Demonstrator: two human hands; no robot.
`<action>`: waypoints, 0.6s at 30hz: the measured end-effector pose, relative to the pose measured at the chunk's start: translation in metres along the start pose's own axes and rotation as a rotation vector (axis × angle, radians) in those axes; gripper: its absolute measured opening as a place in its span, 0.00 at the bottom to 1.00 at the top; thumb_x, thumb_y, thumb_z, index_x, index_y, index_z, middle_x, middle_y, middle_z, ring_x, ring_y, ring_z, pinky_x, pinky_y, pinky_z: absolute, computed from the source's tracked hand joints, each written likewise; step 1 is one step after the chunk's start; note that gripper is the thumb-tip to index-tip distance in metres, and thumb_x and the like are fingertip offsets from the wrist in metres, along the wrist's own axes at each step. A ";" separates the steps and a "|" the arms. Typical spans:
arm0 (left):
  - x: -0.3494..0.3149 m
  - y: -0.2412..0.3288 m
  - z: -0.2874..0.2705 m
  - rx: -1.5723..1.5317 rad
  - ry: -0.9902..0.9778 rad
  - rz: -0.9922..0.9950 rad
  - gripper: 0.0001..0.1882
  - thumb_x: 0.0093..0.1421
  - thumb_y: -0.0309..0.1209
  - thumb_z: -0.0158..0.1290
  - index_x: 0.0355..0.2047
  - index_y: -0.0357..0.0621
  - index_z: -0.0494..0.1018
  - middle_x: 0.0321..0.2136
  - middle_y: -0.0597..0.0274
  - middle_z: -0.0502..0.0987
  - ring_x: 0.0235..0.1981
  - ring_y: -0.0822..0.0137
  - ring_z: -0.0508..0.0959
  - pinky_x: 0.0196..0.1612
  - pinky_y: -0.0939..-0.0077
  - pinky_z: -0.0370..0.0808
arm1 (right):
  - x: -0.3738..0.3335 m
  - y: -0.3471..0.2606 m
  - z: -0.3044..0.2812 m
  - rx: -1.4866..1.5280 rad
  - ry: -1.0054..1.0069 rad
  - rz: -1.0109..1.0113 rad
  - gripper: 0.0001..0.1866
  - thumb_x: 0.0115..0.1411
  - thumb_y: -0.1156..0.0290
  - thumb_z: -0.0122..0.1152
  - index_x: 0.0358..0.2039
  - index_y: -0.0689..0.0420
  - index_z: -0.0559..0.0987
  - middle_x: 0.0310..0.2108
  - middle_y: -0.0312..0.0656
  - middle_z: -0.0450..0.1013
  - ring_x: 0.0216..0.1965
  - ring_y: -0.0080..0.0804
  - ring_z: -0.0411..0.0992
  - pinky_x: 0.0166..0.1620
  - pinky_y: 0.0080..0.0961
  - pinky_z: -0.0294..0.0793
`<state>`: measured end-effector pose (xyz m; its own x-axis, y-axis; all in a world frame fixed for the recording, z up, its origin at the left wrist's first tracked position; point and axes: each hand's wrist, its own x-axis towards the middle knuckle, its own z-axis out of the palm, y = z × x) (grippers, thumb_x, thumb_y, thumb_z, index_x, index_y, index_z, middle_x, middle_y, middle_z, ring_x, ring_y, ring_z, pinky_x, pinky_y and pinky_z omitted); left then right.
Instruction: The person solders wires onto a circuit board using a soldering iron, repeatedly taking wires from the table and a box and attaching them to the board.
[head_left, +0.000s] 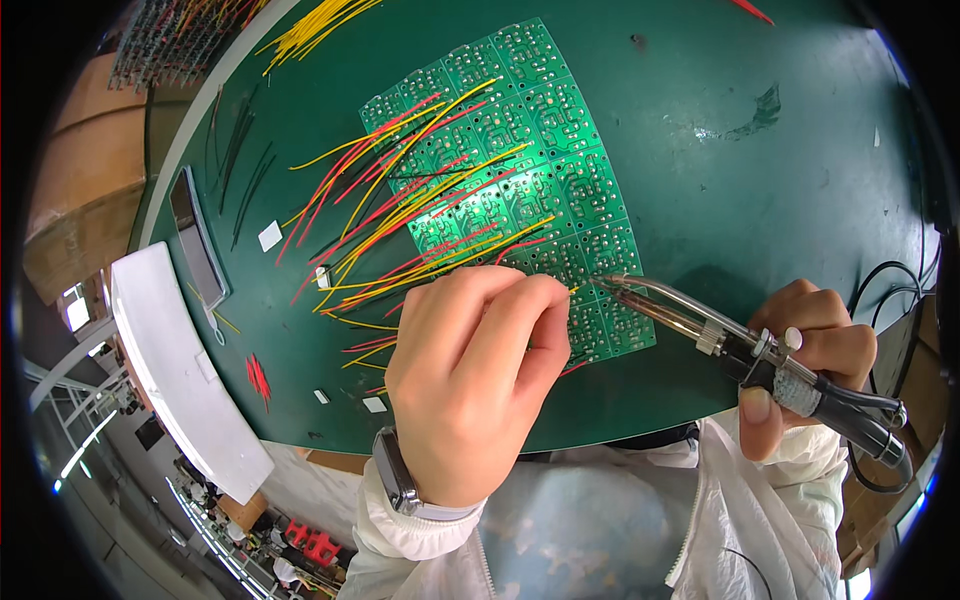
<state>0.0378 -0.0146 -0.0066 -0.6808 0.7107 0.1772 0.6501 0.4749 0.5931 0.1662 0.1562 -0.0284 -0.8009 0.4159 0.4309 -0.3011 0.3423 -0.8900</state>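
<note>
A panel of green circuit boards [555, 110] lies on the green table, dotted with solder joints. Red, yellow and black wires [400, 225] rise from its left columns and trail off to the left. My left hand [475, 365] rests over the panel's lower left part, fingers pinched together; a yellow wire end [574, 290] pokes out by the fingertips. Gripped in my right hand [825, 335] is a soldering iron [735, 352] with a thin metal feed tube along its top. Its tip touches or hovers just above the panel, right of my left fingertips.
A bundle of yellow wires [315, 30] lies at the far left, black wires [240, 140] below it. Nearer are a phone-like flat object [200, 240], a short red wire bundle [258, 378] and a white panel [185, 375] along the table edge. A black cable [870, 290] loops at right.
</note>
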 end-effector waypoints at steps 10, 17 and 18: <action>0.002 0.003 -0.001 0.000 -0.033 -0.049 0.11 0.41 0.11 0.56 0.26 0.35 0.72 0.24 0.61 0.73 0.21 0.72 0.73 0.26 0.81 0.71 | -0.002 0.004 0.003 0.019 0.017 -0.039 0.20 0.41 0.72 0.69 0.29 0.59 0.66 0.23 0.42 0.67 0.18 0.26 0.64 0.21 0.19 0.66; 0.003 0.005 0.000 0.012 -0.033 -0.047 0.12 0.40 0.11 0.56 0.26 0.35 0.72 0.23 0.62 0.73 0.21 0.72 0.73 0.26 0.81 0.70 | 0.000 0.004 0.005 0.016 0.025 -0.055 0.19 0.42 0.73 0.69 0.30 0.59 0.66 0.22 0.42 0.67 0.17 0.26 0.64 0.19 0.19 0.66; 0.003 0.006 0.000 0.016 -0.033 -0.051 0.12 0.39 0.11 0.56 0.26 0.35 0.72 0.23 0.62 0.73 0.22 0.72 0.72 0.26 0.81 0.70 | 0.000 0.004 0.005 0.016 0.027 -0.067 0.19 0.42 0.73 0.68 0.30 0.59 0.66 0.22 0.42 0.67 0.17 0.26 0.64 0.19 0.19 0.66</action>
<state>0.0392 -0.0100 -0.0026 -0.7017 0.7021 0.1210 0.6205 0.5188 0.5881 0.1628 0.1531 -0.0330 -0.7644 0.4150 0.4935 -0.3622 0.3568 -0.8611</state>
